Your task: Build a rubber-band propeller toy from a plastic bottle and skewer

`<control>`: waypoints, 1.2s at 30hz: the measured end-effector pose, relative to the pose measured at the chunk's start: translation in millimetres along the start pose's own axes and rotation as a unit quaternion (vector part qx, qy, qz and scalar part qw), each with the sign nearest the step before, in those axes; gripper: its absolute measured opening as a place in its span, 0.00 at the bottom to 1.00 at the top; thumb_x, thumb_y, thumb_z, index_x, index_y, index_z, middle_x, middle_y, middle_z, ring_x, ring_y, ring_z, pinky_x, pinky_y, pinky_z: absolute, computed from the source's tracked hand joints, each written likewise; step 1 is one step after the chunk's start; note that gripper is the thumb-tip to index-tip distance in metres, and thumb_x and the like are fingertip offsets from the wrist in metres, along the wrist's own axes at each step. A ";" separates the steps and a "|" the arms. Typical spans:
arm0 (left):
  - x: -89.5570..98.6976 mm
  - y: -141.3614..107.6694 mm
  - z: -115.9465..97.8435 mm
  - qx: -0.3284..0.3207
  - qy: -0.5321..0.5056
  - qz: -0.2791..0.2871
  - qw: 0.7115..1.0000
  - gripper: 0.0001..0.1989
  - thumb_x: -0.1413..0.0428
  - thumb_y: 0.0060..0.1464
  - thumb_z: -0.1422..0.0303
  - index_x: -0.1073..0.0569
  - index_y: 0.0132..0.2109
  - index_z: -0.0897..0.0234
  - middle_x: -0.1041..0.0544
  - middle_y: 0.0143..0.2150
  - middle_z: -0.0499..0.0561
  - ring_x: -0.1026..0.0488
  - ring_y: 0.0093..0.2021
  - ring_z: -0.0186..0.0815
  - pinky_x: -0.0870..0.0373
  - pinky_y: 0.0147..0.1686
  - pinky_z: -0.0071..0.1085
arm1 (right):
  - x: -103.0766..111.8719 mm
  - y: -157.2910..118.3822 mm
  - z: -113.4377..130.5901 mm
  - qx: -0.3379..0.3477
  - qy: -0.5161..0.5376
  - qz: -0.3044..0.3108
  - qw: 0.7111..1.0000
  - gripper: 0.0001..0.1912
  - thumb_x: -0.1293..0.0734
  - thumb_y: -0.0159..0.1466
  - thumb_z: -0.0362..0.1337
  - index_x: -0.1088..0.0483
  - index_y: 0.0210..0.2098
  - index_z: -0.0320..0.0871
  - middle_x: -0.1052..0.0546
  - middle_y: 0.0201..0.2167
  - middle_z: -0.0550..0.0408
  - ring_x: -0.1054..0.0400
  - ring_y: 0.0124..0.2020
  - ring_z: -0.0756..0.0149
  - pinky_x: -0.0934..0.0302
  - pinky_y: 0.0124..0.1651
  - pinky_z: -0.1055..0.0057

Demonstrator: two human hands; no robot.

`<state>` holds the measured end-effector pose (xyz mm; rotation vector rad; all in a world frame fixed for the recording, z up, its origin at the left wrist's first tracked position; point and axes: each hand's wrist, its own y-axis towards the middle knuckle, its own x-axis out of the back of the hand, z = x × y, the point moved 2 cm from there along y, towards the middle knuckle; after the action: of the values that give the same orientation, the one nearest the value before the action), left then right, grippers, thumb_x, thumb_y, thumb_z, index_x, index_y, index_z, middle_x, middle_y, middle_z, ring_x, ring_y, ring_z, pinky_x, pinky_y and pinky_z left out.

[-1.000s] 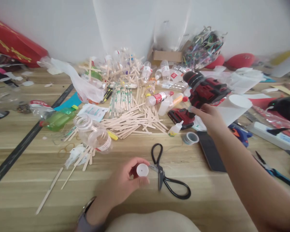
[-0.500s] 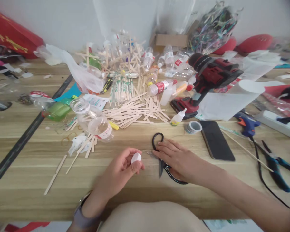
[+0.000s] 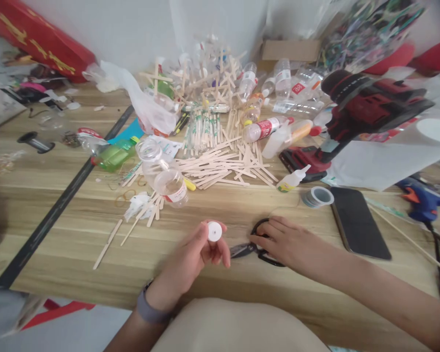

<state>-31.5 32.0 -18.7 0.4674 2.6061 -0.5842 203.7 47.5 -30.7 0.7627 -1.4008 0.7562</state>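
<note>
My left hand [image 3: 200,249] is closed on a white bottle cap [image 3: 214,231], pinched between thumb and fingers. The cap's flat top faces me and has a small dark spot at its centre. To the right, my right hand [image 3: 284,242] grips the black handles of a pair of scissors [image 3: 250,248] low over the tabletop. Their slightly parted blades point left, and the tips come close to the fingers of my left hand. The palm hides part of the handles.
Beyond my hands lie loose wooden sticks [image 3: 216,166], a clear plastic bottle [image 3: 172,188] and a glue bottle [image 3: 293,179]. On the right are a tape roll [image 3: 318,196], a phone [image 3: 360,222], a cordless drill [image 3: 359,112] and a glue gun [image 3: 423,198]. A black strip [image 3: 66,193] crosses the left side.
The scissors have turned so that their blades point left instead of toward me, with my right hand now around the handles. My left hand has tilted the cap's top toward me. The view has shifted left.
</note>
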 end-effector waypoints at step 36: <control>-2.2 3.1 -4.4 -0.197 -0.029 -0.078 0.977 0.03 0.39 0.57 0.69 0.26 0.39 0.59 0.21 0.48 0.49 0.20 0.41 0.34 0.26 0.45 0.34 | 55.0 15.8 57.6 -0.237 0.193 -0.148 0.940 0.25 0.45 0.69 0.58 0.29 0.42 0.45 0.28 0.20 0.62 0.33 0.16 0.71 0.42 0.17 0.76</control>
<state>-29.8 36.3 -15.0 0.1163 2.6262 -0.1138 160.1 9.2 26.1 0.4004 -1.0194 0.2877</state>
